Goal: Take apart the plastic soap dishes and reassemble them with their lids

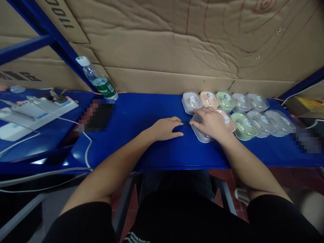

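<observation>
Grey lidded plastic box [201,133], right of frame centre, left of peach lidded box [227,120] | right hand [210,122] over it, can't tell if gripping | left hand [166,129] apart, empty, fingers parted | step: seemingly positioning box | next move likely needs firm side hold

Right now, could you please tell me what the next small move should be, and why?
I'd probably slide the left hand rightward to steady the front-left grey container: that hand looks empty, a small gap separates them, and the right hand covers part of the container.
</observation>
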`<state>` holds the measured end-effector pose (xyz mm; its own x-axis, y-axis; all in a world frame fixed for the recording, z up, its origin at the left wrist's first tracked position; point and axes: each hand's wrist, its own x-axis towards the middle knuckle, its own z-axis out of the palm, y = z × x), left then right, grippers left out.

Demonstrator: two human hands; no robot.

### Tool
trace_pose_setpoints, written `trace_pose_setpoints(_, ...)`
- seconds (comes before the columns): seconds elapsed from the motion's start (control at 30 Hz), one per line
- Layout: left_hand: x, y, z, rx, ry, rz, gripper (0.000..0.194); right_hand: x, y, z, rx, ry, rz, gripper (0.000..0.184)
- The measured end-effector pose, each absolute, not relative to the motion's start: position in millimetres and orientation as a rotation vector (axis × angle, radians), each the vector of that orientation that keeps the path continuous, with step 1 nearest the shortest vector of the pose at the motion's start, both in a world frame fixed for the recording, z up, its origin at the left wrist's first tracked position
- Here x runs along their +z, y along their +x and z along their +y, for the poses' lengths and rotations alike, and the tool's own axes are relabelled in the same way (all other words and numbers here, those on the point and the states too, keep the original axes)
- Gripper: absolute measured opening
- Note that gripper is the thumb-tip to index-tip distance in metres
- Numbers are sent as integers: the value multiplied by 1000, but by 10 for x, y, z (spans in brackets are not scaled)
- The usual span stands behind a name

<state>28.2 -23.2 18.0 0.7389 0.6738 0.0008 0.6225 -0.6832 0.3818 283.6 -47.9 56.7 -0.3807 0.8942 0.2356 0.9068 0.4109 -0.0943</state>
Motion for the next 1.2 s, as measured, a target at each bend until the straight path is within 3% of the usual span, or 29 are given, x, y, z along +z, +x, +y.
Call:
trace_pose_setpoints(0.23,187,277,-238,200,2574,1007,57,597,2875,-456,25,-1555,-2401,48)
trace_pose_setpoints(0.47,183,275,-232,186,2563,1005,58,623,2840,-551,-238,-1720,-2387,71)
trace_pose_setpoints(0.63,168,267,-229,207,2563,993,57,602,2842,-538,-232,-1788,-2427,79)
trace_pose_setpoints(0.93,161,213,-182,243,2559,1034,59,526,2806,-521,-43,-1612,-2428,71)
trace_pose_setpoints(1.2,102,217,-179,426,2405,1012,127,444,2741,-519,231,-1136,-2325,63)
